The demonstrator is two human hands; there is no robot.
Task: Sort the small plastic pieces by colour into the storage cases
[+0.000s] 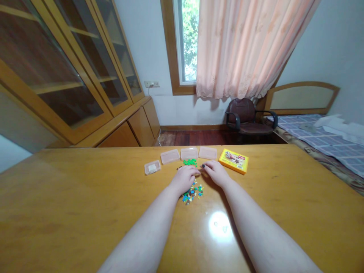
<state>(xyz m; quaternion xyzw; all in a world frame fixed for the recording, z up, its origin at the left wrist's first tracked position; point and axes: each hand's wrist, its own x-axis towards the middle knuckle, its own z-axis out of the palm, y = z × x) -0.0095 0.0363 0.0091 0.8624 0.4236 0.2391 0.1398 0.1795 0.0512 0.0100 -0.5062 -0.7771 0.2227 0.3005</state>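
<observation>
Bricks [192, 192] of mixed colours lie loose just to your side of your left hand [184, 179], apparently for short reach, while its fingers curl inward, their grip impossible to tell, and your right hand [216, 172] pinches a dark piece [203, 166] between its fingertips.

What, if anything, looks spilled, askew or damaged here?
Nothing looks damaged. The multicoloured pieces lie loose on the tabletop, outside the trays, so might look spilled; the yellow box sits angled to the tabletop's edge.

Wooden table [113, 197]: mixed pieces [192, 192] just nearside of left hand [184, 179]; green pieces [190, 162] just beyond it; four plastic trays [189, 153] farther; yellow box [233, 161] right of right hand [216, 173].
</observation>
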